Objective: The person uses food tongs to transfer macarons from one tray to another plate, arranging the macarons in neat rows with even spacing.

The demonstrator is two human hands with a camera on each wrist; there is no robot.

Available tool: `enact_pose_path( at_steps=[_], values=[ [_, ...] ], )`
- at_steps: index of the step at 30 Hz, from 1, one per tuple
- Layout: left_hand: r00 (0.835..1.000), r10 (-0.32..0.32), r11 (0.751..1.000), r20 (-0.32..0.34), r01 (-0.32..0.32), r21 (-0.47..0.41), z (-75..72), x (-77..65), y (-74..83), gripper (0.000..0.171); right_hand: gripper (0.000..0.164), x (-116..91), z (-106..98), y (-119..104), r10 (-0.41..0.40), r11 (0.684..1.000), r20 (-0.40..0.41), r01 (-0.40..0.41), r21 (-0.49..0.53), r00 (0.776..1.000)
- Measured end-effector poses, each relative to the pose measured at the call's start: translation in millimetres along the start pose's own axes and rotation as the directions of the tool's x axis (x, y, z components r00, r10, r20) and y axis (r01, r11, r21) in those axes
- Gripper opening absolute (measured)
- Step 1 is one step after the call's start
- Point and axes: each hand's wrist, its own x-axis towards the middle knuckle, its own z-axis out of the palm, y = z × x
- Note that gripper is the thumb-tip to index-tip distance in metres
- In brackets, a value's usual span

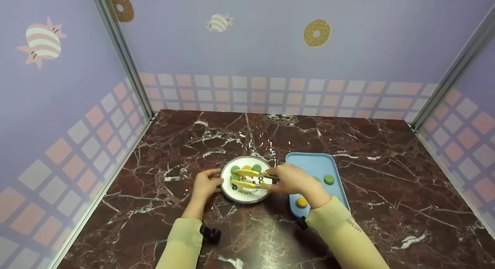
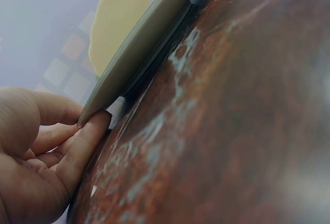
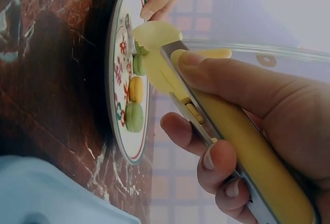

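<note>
My left hand [image 1: 205, 185] pinches the left rim of a round white plate [image 1: 247, 197] with a dark edge and red print. In the left wrist view thumb and fingers [image 2: 93, 131] grip that rim close over the table. Green macarons [image 1: 256, 168] and a yellow macaron [image 1: 246, 168] sit on the plate's far half. My right hand [image 1: 292, 179] grips yellow tongs [image 3: 237, 146] with metal edges, reaching over the plate from the right. The tongs' yellow arms stand apart, their tips on either side of a green macaron [image 1: 234, 177] at the plate's left.
A light blue tray [image 1: 315, 160] lies right of the plate, partly under my right forearm. On it are a green macaron [image 1: 329, 179], a yellow macaron [image 1: 301, 202] and another green piece [image 1: 316, 179]. Patterned walls [image 1: 259, 91] enclose the dark marbled table [image 1: 185, 145].
</note>
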Motion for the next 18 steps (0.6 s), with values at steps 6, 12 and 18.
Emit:
enact_pose_path(
  at_steps=[6,12,18],
  values=[
    [1.000,0.000,1.000,-0.001,0.000,-0.012,0.3,-0.1,-0.3,0.044,0.023,2.9,2.5,-1.3,0.004,1.000,-0.007,-0.004,-0.015,1.000],
    [1.000,0.008,1.000,0.002,-0.008,0.014,-0.5,-0.6,0.0,0.043,0.024,5.4,4.5,-0.4,0.004,1.000,-0.008,-0.004,-0.017,1.000],
    [1.000,0.001,1.000,-0.001,-0.001,0.009,-0.3,-0.4,0.3,0.043,0.025,5.1,4.0,-1.0,0.012,1.000,-0.002,-0.012,-0.015,1.000]
  ],
)
